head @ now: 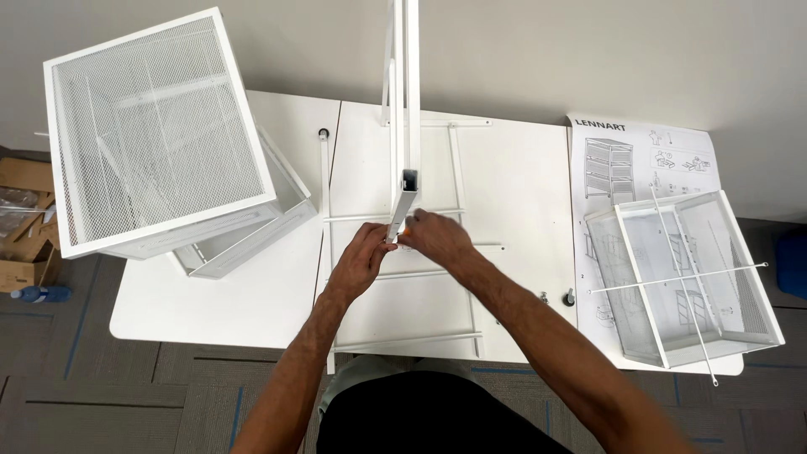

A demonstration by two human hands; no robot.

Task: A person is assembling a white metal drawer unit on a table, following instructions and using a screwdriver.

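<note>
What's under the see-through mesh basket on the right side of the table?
Under the mesh drawer lies the paper instruction sheet; its drawings show faintly through the mesh. Two thin white rods lie crossed on top of the drawer. Fine details beneath the mesh are too blurred to tell.

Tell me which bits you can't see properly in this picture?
Head view only:
- Small orange part at the end of the white metal post: mostly covered by the right hand and left hand; too small to identify.
- Top of the post: cut off by the upper edge.
- Cardboard box on the floor: cut off by the left edge.
- Instruction sheet: its lower part is covered by the mesh drawer.
</note>
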